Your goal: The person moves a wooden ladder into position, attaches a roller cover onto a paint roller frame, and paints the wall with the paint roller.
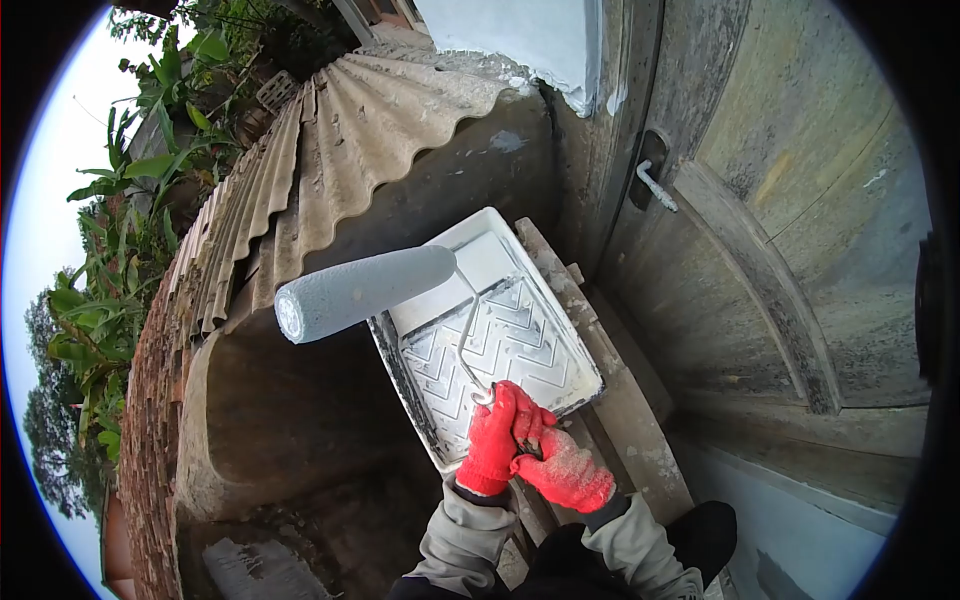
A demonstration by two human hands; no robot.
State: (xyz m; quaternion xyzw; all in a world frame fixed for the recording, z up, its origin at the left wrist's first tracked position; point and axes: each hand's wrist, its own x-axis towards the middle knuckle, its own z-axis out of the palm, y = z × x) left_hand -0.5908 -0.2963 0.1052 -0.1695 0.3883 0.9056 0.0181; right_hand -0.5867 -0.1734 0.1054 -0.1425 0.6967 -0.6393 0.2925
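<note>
Both my hands wear red gloves and are closed together on the handle of a paint roller [370, 285]. My left hand [490, 445] is wrapped around it just below the wire frame. Lower and to the right, my right hand [568, 470] closes over the handle's end, touching the left; the grip itself is mostly hidden by the gloves. The thick, pale grey roller sleeve is held up to the left, above a paint tray [585, 375]. White paint coats the tray and its zigzag ridges.
The tray rests on a worn wooden plank [650, 440]. At right is a weathered wooden door [800, 200] with a handle [655, 185]. Corrugated roofing sheets [350, 130] slope at left, near a dark concrete recess [290, 410]. A white-painted wall [520, 40] stands at the top.
</note>
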